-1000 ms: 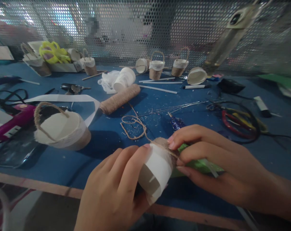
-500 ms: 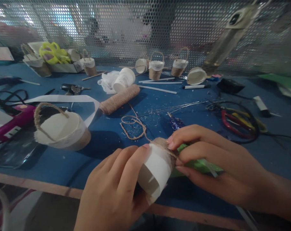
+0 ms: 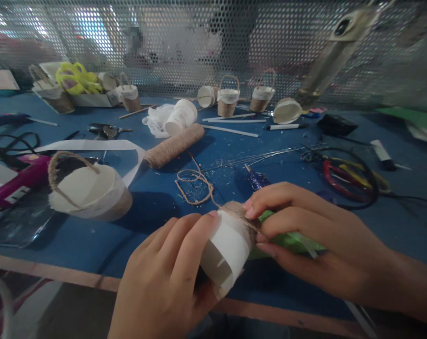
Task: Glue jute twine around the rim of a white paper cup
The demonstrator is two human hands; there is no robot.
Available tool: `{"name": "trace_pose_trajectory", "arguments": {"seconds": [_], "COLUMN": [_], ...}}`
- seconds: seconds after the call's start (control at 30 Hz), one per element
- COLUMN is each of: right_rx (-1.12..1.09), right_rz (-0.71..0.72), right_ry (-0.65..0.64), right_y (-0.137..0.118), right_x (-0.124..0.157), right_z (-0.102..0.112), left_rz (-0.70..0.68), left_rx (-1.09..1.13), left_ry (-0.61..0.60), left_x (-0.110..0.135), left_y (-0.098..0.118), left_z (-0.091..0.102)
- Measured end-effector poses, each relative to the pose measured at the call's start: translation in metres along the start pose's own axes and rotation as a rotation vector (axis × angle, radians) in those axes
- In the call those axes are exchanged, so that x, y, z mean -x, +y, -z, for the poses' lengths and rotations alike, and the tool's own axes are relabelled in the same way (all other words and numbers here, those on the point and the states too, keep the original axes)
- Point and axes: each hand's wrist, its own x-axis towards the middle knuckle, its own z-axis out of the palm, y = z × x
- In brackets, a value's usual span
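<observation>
My left hand (image 3: pixel 171 278) is wrapped round a white paper cup (image 3: pixel 225 252) lying on its side over the table's front edge. Brown jute twine (image 3: pixel 195 186) is wound round the cup's far end and runs back in loops to a twine spool (image 3: pixel 174 146). My right hand (image 3: pixel 305 235) has its fingers pressed together on the twine at the cup's end. A green object (image 3: pixel 291 240) lies under those fingers. Whether the fingers hold it I cannot tell.
A finished twine-handled basket cup (image 3: pixel 89 188) lies left, by a white ribbon (image 3: pixel 93 144) and a magenta glue gun (image 3: pixel 15 181). Small basket cups (image 3: pixel 228 99), white sticks, scissors (image 3: pixel 105 129) and a cup stack (image 3: pixel 180 117) sit further back. Red and yellow pliers (image 3: pixel 344 174) lie right. Perforated metal screen (image 3: pixel 213 42) behind.
</observation>
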Motion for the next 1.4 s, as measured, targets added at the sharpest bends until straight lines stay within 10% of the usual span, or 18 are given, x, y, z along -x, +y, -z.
{"name": "trace_pose_trajectory", "arguments": {"seconds": [1.4], "right_rx": [0.011], "right_rz": [-0.012], "right_ry": [-0.003], "right_y": [-0.001], "right_x": [0.001], "right_z": [0.0], "left_rz": [-0.003], "left_rx": [0.01], "left_ry": [-0.007], "left_x": [-0.0011], "left_y": [-0.0015], "left_z": [-0.0022]}}
